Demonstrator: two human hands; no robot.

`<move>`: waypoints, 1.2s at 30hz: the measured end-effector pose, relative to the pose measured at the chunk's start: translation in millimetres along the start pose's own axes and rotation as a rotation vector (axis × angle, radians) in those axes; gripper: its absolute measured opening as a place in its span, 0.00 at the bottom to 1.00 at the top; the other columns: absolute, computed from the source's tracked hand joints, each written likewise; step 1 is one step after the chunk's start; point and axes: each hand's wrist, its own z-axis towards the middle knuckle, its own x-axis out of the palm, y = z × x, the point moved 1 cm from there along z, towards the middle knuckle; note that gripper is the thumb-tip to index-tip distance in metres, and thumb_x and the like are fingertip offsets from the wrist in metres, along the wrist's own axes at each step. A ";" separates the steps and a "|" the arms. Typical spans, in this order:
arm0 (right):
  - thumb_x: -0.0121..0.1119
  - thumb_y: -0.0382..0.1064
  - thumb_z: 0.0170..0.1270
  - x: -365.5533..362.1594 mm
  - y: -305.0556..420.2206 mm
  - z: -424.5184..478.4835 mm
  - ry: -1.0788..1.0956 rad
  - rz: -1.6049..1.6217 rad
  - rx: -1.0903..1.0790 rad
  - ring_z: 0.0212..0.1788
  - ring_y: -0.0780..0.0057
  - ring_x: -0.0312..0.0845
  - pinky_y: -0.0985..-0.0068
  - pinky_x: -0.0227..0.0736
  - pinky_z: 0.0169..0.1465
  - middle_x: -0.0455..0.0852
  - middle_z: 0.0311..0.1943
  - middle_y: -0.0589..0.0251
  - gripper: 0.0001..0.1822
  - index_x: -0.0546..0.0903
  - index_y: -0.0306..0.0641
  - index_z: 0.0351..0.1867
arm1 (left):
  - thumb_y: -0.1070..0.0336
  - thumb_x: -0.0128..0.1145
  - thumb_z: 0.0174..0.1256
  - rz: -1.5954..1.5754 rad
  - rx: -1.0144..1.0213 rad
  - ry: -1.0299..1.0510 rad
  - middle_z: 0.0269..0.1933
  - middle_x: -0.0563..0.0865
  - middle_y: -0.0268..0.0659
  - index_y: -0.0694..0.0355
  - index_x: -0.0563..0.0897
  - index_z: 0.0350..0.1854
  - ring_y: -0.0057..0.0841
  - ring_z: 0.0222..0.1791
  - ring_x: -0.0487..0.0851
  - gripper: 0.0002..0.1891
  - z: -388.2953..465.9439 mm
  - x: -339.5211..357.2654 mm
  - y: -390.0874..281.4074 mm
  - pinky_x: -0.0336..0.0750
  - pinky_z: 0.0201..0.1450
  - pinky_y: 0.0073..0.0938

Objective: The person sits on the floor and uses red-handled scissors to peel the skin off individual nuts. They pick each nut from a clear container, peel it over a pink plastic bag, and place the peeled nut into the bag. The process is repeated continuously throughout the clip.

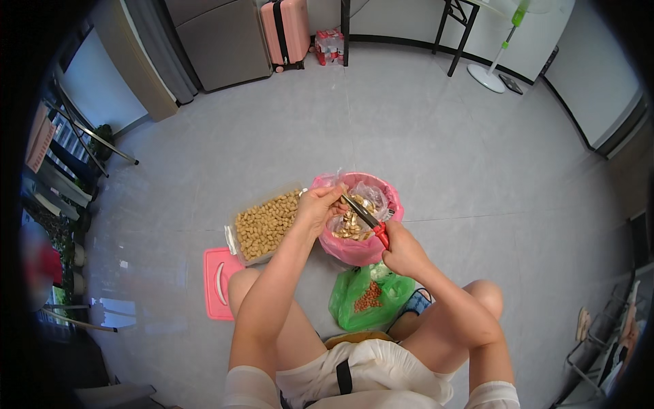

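My right hand [406,249] grips long-nose pliers [366,213] by their red handles, jaws pointing up and left. At the jaw tips my left hand [322,203] pinches something small and pale that looks like a peanut, mostly hidden by the fingers. Both hands are above a pink waste bin [352,255] lined with a bag, in which broken peanut shells [352,228] lie. To its left stands a clear plastic box [260,259] full of unshelled peanuts [265,225]. Below the bin, a green plastic bag [343,301] holds reddish shelled peanuts [369,297].
A pink lid [214,286] with a white handle lies beside my left knee. Near my right leg is a blue slipper [420,301]. A pink suitcase [286,30], bottled drinks [329,47] and a fan base [485,78] stand along the far wall. Metal racks stand at both sides.
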 end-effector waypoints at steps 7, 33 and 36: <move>0.44 0.24 0.40 -7.7 -2.8 1.3 0.163 0.168 0.020 0.38 0.42 0.70 0.59 0.64 0.43 0.74 0.30 0.38 0.12 0.69 0.28 0.32 | 0.66 0.57 0.60 -0.037 0.031 0.092 0.25 0.80 0.37 0.71 0.81 0.32 0.22 0.21 0.78 0.10 0.5 -1.8 -0.8 0.77 0.26 0.20; 0.44 0.24 0.39 -12.2 -4.0 3.7 0.076 0.132 0.015 0.39 0.40 0.69 0.57 0.63 0.43 0.74 0.30 0.36 0.12 0.68 0.26 0.31 | 0.65 0.51 0.64 -0.184 0.076 0.234 0.36 0.81 0.38 0.69 0.78 0.43 0.24 0.32 0.80 0.12 10.9 2.0 8.0 0.78 0.40 0.25; 0.45 0.24 0.40 -13.1 -8.4 4.5 0.016 0.084 0.013 0.38 0.40 0.69 0.57 0.64 0.42 0.74 0.30 0.37 0.11 0.68 0.27 0.30 | 0.66 0.47 0.66 -0.323 0.001 0.312 0.41 0.80 0.39 0.67 0.75 0.47 0.27 0.39 0.78 0.12 15.7 6.9 11.9 0.75 0.46 0.28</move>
